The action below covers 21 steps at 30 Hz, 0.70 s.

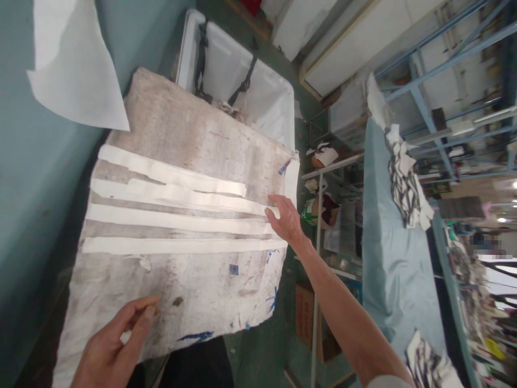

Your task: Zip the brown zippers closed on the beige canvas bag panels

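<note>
Several long white strips (181,222) lie roughly parallel across a stained, cloth-covered board (210,280). They look like fabric or paper; I cannot tell which. My right hand (286,220) rests at the right ends of the middle strips, its thumb and forefinger apart over the end of one strip. Closer to me, my left hand (121,339) hovers over the lower left of the board. Its thumb and forefinger are pressed together, and whatever may be between them is hidden or too small to name.
A white plastic bin (274,102) with dark straps stands behind the board. White sheet material (81,81) hangs at the upper left. To the right are a metal frame (319,226), a cardboard box (305,312) and a blue-covered table (388,258) bearing piles of patterned cloth pieces (407,186).
</note>
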Motion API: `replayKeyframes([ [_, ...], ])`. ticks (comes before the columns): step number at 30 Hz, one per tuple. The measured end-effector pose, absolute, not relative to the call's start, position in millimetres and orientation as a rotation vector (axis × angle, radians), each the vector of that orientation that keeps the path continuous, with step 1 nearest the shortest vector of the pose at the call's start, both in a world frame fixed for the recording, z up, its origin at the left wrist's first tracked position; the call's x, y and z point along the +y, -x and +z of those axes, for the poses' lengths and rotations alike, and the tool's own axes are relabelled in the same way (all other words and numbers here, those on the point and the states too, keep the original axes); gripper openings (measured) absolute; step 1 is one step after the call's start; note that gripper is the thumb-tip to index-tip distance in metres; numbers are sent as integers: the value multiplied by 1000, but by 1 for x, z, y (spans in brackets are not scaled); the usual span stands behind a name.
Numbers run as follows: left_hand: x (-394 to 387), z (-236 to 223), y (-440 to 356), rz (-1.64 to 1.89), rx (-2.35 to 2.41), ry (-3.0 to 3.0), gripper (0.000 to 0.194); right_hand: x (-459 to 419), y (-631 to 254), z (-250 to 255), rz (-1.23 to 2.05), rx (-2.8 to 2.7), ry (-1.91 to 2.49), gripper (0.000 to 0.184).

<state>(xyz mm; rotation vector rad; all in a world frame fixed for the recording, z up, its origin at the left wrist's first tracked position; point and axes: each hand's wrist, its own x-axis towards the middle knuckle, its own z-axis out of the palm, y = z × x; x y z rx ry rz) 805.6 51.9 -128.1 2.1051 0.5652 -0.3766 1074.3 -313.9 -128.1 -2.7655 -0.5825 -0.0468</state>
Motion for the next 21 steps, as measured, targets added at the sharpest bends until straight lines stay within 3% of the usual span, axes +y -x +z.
replayKeyframes([
  [3, 54, -130, -806, -489, 552, -1963, 42, -300, -1074, -136, -29, -648, 2745, 34],
  [9, 44, -129, -802, -385, 575, -1933, 43, -288, -1064, -144, -46, -628, 2782, 36],
  [21, 63, -140, -806, -531, 414, -1931, 40, -291, -1073, -134, 109, -693, 2848, 22],
])
